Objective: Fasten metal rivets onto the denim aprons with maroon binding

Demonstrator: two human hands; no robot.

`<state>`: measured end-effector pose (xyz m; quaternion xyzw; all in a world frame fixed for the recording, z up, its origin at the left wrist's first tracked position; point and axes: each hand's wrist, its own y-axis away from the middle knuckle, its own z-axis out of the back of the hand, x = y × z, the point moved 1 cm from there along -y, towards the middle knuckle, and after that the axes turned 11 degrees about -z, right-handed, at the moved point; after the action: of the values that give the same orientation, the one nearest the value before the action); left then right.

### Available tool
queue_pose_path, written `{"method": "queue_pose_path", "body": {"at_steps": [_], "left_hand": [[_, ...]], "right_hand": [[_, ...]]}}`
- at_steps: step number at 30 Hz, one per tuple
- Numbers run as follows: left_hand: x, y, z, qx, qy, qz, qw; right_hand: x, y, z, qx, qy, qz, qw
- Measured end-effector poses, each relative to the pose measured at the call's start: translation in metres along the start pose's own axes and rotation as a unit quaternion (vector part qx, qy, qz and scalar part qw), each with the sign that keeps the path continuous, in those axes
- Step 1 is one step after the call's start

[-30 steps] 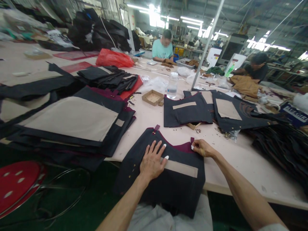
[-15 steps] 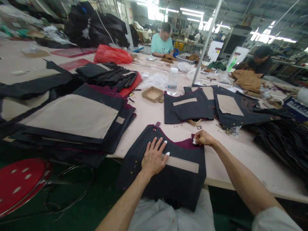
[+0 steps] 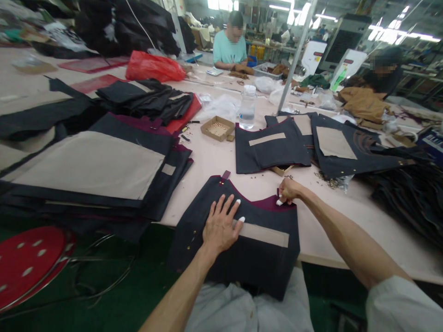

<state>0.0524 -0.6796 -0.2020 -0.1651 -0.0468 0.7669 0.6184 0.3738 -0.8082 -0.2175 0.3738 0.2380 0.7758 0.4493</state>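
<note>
A dark denim garment panel (image 3: 249,249) with a maroon lining and a beige strip lies over the near table edge and hangs toward my lap. My left hand (image 3: 221,226) rests flat on it, fingers spread, white tape on some fingertips. My right hand (image 3: 289,190) is closed in a pinch at the panel's upper right corner, by a small maroon tab. What the pinched fingers hold beyond the corner I cannot make out.
Stacked dark panels with beige pockets (image 3: 104,170) lie to the left, more panels (image 3: 273,147) beyond. A small cardboard box of rivets (image 3: 218,128), a water bottle (image 3: 248,108) and a red bag (image 3: 154,69) stand on the table. A red stool (image 3: 27,263) is lower left. Two people sit at the far side.
My right hand has shifted slightly up and away along the panel's top right corner and closed tighter. My left hand stays flat on the panel. The view has tilted down a little.
</note>
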Motion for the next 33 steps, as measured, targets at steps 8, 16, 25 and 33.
{"method": "queue_pose_path", "body": {"at_steps": [8,16,25,33], "left_hand": [[0.001,0.007,0.004,-0.019,0.0,-0.003,1.0],[-0.002,0.012,0.004,-0.032,0.005,-0.007,0.999],[-0.033,0.021,0.033,-0.159,0.103,0.033,0.981],[-0.163,0.057,0.111,-0.115,0.154,0.043,0.98]], "right_hand": [[0.01,0.023,-0.001,-0.044,0.001,0.009,0.999],[-0.083,0.11,-0.073,-0.363,-0.173,0.0,0.916],[-0.045,0.177,-0.121,-0.224,-0.471,0.109,0.847],[0.036,0.247,-0.132,0.038,-0.583,0.284,0.76]]}}
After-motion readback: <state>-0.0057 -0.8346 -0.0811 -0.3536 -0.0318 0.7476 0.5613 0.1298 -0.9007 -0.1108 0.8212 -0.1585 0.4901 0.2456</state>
